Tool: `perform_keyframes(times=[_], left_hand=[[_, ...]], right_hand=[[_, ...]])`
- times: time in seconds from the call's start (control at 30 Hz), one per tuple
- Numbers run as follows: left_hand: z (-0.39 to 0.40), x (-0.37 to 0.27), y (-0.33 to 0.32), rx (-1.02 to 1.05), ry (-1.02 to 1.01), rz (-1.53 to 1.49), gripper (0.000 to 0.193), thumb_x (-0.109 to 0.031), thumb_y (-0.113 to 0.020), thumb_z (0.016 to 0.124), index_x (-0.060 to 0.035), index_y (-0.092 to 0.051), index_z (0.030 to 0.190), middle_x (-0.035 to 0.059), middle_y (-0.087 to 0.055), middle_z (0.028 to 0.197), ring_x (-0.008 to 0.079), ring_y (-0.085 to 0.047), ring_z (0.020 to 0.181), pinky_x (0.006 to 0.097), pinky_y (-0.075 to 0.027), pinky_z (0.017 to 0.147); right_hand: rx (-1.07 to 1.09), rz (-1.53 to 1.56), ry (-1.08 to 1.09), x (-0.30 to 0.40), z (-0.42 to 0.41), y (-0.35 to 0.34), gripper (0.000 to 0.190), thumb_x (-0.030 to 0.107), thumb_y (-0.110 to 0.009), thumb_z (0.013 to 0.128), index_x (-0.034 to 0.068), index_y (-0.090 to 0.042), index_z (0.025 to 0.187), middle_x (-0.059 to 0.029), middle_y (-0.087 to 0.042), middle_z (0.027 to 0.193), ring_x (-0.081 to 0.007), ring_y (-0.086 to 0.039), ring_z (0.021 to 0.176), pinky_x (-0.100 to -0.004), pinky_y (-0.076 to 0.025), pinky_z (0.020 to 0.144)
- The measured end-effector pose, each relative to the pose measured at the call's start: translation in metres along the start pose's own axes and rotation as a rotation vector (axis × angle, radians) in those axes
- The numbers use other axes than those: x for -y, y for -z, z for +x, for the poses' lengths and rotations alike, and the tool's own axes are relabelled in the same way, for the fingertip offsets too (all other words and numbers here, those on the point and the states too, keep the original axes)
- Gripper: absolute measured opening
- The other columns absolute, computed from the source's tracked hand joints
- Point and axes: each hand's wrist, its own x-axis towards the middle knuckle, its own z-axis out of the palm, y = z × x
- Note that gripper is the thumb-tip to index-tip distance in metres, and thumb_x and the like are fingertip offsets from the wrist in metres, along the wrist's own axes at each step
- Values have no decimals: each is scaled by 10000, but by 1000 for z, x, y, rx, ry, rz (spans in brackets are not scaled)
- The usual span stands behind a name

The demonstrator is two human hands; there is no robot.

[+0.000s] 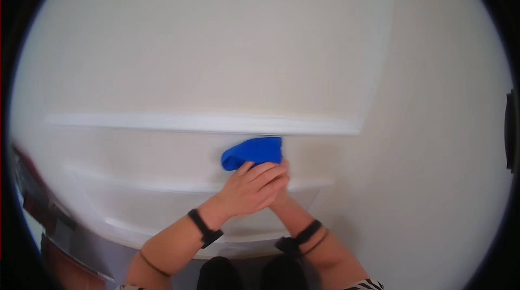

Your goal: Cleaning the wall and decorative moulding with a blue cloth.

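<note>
A folded blue cloth (pixel 255 152) is held up in front of a white panelled door (pixel 227 58). My left hand (pixel 251 188) grips the lower edge of the cloth, its fingers lying across my right hand. Most of my right hand (pixel 281 192) is hidden behind the left one; it appears to grip the same cloth near its lower right corner. Just above the cloth runs a raised white moulding (pixel 203 123). Whether the cloth touches the door cannot be told.
A lower moulding (pixel 162 187) crosses the door behind my hands. At the far right edge sits a dark fitting (pixel 510 131). Dark and reddish items (pixel 53 217), blurred, stand at the lower left beside the grey floor (pixel 122 263). Dark-clad legs or feet (pixel 219 273) show at the bottom.
</note>
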Motion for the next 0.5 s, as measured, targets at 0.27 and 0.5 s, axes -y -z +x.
perform_keyframes(times=[0.27,0.5], left_hand=[[39,35,-73,29,202,308,517,-353,-662,915,-160,-613,1393,33,-622,1249,201,-550,1028,483,-397,922],[12,41,-38,33,233,360,476,-399,-661,905,-249,-634,1356,28,-626,1197,211,-529,1053,536,-357,969]], right_hand=[[-314,-287,145,-61,23,50,409,43,-629,939,56,-554,1341,-220,-522,1309,-377,-539,1169,-495,-472,922],[-343,-311,113,-65,-13,45,320,-68,-565,903,49,-614,1197,-165,-549,1178,-331,-559,1039,-437,-465,867]])
